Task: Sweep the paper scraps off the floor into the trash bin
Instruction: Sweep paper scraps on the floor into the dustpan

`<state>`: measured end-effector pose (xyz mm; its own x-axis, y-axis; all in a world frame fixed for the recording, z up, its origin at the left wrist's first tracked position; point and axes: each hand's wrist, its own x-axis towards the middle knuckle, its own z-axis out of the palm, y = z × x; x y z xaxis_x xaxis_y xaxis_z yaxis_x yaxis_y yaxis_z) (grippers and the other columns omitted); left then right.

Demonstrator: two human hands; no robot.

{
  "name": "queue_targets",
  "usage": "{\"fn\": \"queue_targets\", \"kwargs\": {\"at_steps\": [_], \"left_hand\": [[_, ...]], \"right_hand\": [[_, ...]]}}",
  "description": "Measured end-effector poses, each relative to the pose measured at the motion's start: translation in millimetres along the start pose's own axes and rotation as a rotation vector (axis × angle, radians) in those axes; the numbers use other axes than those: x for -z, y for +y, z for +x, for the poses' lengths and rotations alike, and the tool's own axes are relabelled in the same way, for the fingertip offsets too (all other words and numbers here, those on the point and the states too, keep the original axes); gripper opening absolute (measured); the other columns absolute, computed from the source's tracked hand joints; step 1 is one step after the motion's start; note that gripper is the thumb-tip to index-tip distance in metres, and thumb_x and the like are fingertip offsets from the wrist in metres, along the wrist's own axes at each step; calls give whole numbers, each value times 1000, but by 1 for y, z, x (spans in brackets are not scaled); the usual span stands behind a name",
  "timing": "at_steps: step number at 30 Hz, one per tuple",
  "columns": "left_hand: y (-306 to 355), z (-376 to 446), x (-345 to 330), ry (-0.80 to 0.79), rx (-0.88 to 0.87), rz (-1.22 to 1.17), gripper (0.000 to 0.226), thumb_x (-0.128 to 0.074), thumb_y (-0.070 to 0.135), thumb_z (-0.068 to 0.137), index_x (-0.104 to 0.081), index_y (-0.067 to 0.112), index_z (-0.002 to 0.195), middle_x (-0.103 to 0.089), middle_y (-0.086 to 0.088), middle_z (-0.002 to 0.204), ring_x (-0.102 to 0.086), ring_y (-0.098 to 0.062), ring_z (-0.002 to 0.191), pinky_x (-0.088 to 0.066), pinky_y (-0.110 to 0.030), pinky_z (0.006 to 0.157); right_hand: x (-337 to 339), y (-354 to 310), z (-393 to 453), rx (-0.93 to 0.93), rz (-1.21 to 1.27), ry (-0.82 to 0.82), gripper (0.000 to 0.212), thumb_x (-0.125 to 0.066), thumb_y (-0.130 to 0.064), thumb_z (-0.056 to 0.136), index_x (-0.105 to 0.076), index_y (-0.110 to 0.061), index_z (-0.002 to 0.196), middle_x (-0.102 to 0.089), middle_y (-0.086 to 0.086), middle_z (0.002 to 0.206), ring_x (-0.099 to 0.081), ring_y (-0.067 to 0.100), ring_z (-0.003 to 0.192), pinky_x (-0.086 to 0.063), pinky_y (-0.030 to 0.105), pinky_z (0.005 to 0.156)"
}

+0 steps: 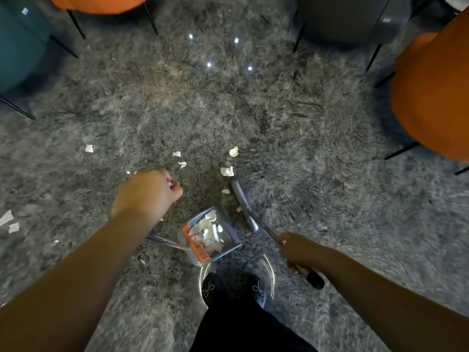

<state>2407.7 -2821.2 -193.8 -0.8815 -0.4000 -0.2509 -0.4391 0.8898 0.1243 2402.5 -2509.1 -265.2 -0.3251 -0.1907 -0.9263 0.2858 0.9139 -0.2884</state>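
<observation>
Two orange chairs (pixel 431 97) (pixel 99 2) are seen at three and eleven o'clock, a teal chair (pixel 20 44) at ten, a grey chair (pixel 350 16) at one.

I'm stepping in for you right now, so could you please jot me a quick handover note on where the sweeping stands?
Left hand: closed round the top of the dustpan's long handle.
Right hand: closed round the broom handle; the broom head is on the floor beside the dustpan.
Dustpan: on the floor in front of the feet, with a heap of paper scraps inside.
Left to do: loose scraps ahead and far left, then emptying. No trash bin in view.
</observation>
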Motion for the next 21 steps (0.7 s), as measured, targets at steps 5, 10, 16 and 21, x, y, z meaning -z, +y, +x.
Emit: {"fn": "queue_targets", "kwargs": {"at_steps": [5,10,16,21], "left_hand": [[-1,-3,3,32,0,11,23,-60,42,85,-69,23,95,-64,-3,70,-53,-24,60,-43,-27,57],[-19,-10,11,-11,-4,-59,19,-61,40,86,-68,24,93,-67,-2,76,-61,-25,65,-49,-29,59],[-60,-17,26,4,73,-176,19,-61,39,88,-68,21,93,-60,1,68,-57,-18,59,-38,-25,49],[-77,-14,39,16,133,-173,19,-60,37,87,-67,20,90,-62,-3,68,-59,-22,61,-47,-28,53]], "right_hand": [[-22,-20,-19,38,75,-83,18,-35,2,96,-51,-4,100,-45,9,63,-44,16,45,-37,19,37],[-35,-35,-41,36,166,-83,32,-36,-2,96,-57,-4,120,-46,7,64,-45,12,40,-34,14,34],[-25,-54,-59,47,257,-18,30,-38,-15,101,-59,-21,122,-51,12,64,-43,15,42,-34,16,36],[4,-77,-54,79,254,29,29,-38,-11,100,-58,-14,121,-53,12,65,-43,18,43,-34,20,40]]}}
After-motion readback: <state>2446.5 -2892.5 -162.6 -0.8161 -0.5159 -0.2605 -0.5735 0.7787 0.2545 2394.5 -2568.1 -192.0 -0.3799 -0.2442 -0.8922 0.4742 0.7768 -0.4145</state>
